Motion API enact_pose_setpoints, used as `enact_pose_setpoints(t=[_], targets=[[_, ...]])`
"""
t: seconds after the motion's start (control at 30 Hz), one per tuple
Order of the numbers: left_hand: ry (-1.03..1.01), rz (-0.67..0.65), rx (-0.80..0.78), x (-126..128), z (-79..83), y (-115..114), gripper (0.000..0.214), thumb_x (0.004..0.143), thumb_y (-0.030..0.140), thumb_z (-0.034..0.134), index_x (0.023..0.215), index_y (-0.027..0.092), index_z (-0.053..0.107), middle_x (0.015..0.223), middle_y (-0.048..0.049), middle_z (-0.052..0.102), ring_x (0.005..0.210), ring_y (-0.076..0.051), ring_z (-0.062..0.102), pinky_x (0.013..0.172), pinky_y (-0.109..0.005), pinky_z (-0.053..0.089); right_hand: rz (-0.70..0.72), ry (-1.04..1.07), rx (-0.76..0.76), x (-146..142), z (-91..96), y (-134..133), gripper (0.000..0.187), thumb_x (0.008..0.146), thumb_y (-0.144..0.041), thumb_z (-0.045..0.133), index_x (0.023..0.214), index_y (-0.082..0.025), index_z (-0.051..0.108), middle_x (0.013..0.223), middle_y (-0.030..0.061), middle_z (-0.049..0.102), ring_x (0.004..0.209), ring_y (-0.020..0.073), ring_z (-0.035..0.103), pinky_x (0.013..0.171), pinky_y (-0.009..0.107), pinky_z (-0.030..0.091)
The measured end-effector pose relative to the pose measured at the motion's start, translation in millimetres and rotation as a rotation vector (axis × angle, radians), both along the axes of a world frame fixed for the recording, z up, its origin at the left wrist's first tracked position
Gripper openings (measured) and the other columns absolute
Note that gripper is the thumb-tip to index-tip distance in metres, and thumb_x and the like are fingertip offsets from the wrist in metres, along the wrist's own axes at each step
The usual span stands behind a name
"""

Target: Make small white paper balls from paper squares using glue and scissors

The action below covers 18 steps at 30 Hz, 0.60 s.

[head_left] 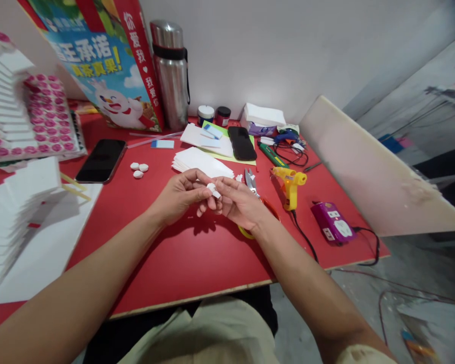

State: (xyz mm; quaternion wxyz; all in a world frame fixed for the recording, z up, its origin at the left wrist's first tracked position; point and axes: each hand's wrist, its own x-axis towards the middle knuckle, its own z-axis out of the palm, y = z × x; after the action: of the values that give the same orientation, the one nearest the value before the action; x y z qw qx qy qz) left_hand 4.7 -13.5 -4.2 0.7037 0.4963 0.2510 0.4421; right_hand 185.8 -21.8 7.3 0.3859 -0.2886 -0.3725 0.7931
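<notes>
My left hand (187, 194) and my right hand (237, 199) meet above the red table, their fingertips pinched on a small white paper piece (213, 189). It looks folded or rolled, with a short strip end sticking out; the fingers hide part of it. Under and behind my right hand lie scissors (251, 183) with orange and yellow handles, partly covered by the hand. Just beyond the fingers is a stack of white paper sheets (200, 164). Several small white paper pieces (138, 174) sit in a cluster to the left.
A yellow hot glue gun (291, 186) and a purple power socket (332, 222) with cords are at right. Phones (101, 161) (241, 143), a steel flask (170, 76) and a printed box (109, 65) stand or lie behind. Fanned white card structures (18, 212) are at left.
</notes>
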Motion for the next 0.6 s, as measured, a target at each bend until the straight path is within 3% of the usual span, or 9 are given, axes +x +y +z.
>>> enact_pose_setpoints(t=[0.33, 0.6], targets=[[0.042, 0.022, -0.016, -0.2, -1.8, 1.0, 0.032, 0.082, 0.035, 0.084, 0.090, 0.016, 0.059, 0.065, -0.0054, 0.076, 0.051, -0.015, 0.069, 0.044, -0.018, 0.050, -0.099, -0.105, 0.088, -2.2, -2.1, -0.8, 0.036, 0.080, -0.041, 0.086, 0.094, -0.017, 0.063, 0.064, -0.0006, 0.070, 0.054, 0.0095, 0.060, 0.053, 0.020, 0.044], [-0.046, 0.002, -0.037, 3.0, -1.4, 1.3, 0.032, 0.082, 0.036, 0.084, 0.088, 0.016, 0.060, 0.064, -0.0049, 0.075, 0.050, -0.014, 0.068, 0.042, -0.017, 0.048, -0.129, -0.116, 0.120, -4.5, -1.6, -2.4, 0.038, 0.079, -0.041, 0.087, 0.096, -0.017, 0.063, 0.065, -0.0018, 0.070, 0.056, 0.0093, 0.062, 0.053, 0.019, 0.046]])
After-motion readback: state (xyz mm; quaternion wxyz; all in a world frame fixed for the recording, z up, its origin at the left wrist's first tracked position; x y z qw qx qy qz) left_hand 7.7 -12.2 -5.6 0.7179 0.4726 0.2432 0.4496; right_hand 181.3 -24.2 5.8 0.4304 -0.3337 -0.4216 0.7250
